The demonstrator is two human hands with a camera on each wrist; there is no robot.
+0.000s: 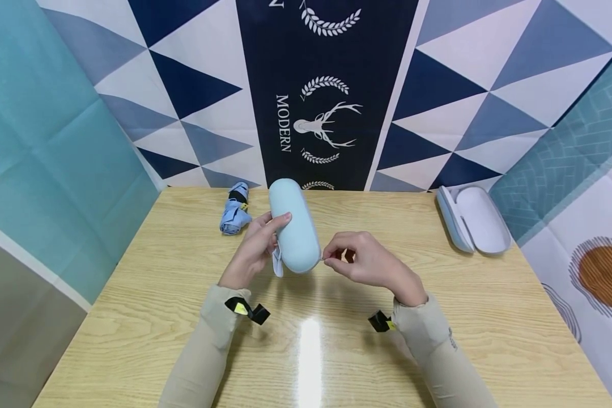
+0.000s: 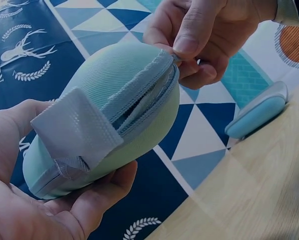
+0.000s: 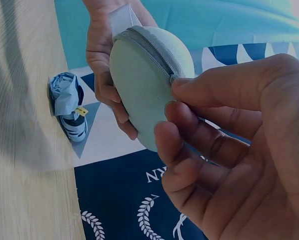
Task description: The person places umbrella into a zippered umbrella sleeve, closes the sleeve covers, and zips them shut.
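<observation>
A light blue zippered case point(image 1: 294, 226), rounded at both ends, is held up over the table. My left hand point(image 1: 255, 246) grips it around the side, thumb on top and fingers beneath. At its near end my right hand point(image 1: 369, 263) pinches the zipper pull point(image 3: 173, 78) between thumb and forefinger. Seen from the left wrist, the zipper point(image 2: 139, 102) is parted along the middle stretch, with a dark gap between its teeth. A grey fabric loop point(image 2: 77, 127) sticks out from the case near the left hand.
A folded blue umbrella point(image 1: 236, 209) lies at the table's back left. An opened blue and white hard case point(image 1: 476, 220) stands at the back right. Patterned cloth point(image 1: 199, 85) hangs behind the wooden table point(image 1: 148, 317).
</observation>
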